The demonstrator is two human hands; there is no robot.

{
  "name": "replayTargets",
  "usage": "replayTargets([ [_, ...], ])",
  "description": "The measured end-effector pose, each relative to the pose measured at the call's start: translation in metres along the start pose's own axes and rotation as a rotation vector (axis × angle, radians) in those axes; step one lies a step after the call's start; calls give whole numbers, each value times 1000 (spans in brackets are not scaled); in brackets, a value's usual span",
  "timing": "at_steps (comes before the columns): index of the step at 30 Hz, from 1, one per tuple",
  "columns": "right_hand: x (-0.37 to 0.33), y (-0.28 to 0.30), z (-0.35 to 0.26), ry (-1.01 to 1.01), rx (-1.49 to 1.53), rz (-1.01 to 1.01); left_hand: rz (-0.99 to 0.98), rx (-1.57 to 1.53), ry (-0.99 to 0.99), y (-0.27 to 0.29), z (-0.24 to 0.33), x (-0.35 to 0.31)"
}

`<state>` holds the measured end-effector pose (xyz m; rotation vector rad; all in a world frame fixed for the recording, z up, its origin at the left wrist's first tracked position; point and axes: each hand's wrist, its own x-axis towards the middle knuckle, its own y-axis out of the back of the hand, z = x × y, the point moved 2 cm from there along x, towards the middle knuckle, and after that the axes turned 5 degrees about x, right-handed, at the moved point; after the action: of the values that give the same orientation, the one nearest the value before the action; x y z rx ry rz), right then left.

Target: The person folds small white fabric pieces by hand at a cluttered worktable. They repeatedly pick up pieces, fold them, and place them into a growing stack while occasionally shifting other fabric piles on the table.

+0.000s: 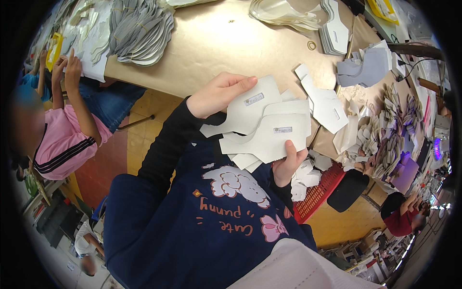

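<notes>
Now, in both our hands we hold the white stack (270, 120), i.e. several flat cut pcs fanned out, just in front of us. Our left hand (219, 95) is clamped on the stack at its upper left part, w/ the thumb lying on the face of one pc. Our right hand (288, 164) is clamped at its lower right corner, also w/ the thumb on the face; the fingers behind the stack we cannot see. Two pcs of it show a small printed label (283, 130). Below the stack is our navy top (173, 231) w/ a cartoon picture (236, 185). Lower right of the stack we have a red basket (320, 195) w/ white scraps (308, 178) in it, and, further right, a black seat (347, 190). Behind the stack extends the brown-covered table (207, 53). On it, just right of the stack, we see a loose white pc (329, 108) w/ the same kind of label. Farther to the upper right of the stack are grey pcs (365, 70), a neat white pile (335, 36) and a small tan ring (312, 42). Beyond the stack lies a cream bundle (281, 17); far to the upper left of the stack, a grey bundle (142, 33). Well apart from the stack, on the left, is a co-worker (79, 137) in a pink top (62, 147).
</notes>
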<state>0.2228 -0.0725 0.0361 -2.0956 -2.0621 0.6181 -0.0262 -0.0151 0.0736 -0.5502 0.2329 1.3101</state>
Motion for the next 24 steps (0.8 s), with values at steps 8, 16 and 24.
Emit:
replayTargets([
  [8, 9, -13, -5, -23, -318, -82, -50, 336, -145, -15, 1, -6],
  [16, 17, -31, -4, 80, -227, 108, 34, 737, -330, -62, -10, 18],
  [24, 38, 6, -11, 66, 483, 375, 189, 960, -793, -91, 44, 70],
])
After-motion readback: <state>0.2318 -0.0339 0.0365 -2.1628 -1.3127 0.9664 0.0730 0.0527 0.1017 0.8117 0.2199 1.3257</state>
